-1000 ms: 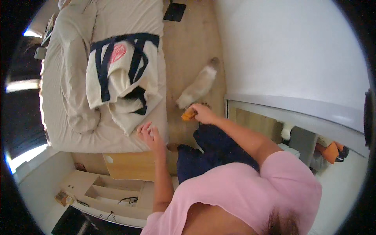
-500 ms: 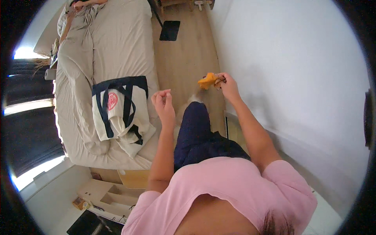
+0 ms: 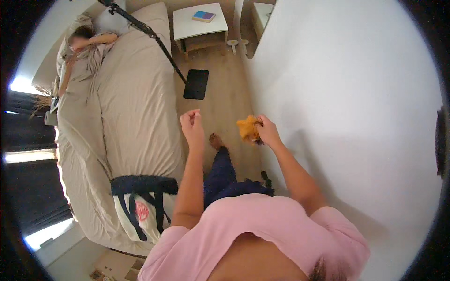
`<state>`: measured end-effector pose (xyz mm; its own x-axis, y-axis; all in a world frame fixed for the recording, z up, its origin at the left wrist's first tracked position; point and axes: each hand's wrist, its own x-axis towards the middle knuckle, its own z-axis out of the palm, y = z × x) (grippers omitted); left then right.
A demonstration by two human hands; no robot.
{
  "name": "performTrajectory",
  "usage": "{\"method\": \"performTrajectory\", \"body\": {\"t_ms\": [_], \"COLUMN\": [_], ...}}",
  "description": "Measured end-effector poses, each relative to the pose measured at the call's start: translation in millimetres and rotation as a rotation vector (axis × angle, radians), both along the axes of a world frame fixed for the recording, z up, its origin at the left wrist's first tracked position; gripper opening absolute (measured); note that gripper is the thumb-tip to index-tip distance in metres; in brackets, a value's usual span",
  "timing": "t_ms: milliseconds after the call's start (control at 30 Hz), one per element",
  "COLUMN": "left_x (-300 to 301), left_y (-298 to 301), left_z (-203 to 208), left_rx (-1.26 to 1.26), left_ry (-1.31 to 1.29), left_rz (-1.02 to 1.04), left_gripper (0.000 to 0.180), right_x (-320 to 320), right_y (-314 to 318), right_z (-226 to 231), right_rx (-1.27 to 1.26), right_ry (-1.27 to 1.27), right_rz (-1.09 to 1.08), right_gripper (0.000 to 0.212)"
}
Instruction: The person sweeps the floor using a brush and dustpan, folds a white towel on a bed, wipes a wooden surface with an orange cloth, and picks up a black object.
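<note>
My right hand (image 3: 269,133) pinches a small crumpled orange cloth (image 3: 247,129) with darker bits along its lower edge. The cloth hangs out to the left of my fingers, above the floor near the white wall. My left hand (image 3: 191,122) is raised between the bed and the floor strip, its fingers curled in and thumb against them. Whatever may lie inside those fingers is hidden. One bare foot (image 3: 216,141) steps forward on the wooden floor below my hands.
On the left, a bed (image 3: 136,112) holds a cream-and-navy tote bag (image 3: 145,208) and a person (image 3: 89,49) lying at its far end. A black stand base (image 3: 196,84) with a slanting pole (image 3: 150,33) stands on the floor ahead. Beyond it is a white side table (image 3: 197,28).
I have moved forward along the bed: the tote bag now sits nearer me, and the pole and side table have come into view. The orange cloth stays in my right hand.
</note>
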<state>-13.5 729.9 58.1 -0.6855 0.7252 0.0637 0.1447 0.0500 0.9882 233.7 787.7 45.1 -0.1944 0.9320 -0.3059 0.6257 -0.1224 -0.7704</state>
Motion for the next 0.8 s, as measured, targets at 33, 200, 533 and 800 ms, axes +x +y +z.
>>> {"method": "performTrajectory", "body": {"t_ms": [33,200,533,800], "left_x": [-5.9,-82.8,-183.9,-272.8], "left_y": [29.4,182.4,449.3,667.8], "left_z": [0.1,3.3,-28.4,-135.4], "left_rx": [-0.022,-0.115,-0.397,-0.497], "left_ry": [-0.019,-0.221,-0.577,-0.301], "left_rz": [-0.001,-0.112,-0.226,-0.211], "left_gripper": [0.009,0.015,0.022,0.033], "right_x": [-8.8,-86.3,-157.8,-248.4], "right_y": [30.0,154.3,402.4,630.9], "right_z": [-3.6,13.5,-34.5,-144.5], "right_rx": [0.028,-0.024,-0.045,-0.380], "right_ry": [-0.074,0.012,0.338,0.496], "right_rz": [0.015,-0.087,-0.263,-0.257], "right_gripper": [0.028,0.033,0.028,0.037]}}
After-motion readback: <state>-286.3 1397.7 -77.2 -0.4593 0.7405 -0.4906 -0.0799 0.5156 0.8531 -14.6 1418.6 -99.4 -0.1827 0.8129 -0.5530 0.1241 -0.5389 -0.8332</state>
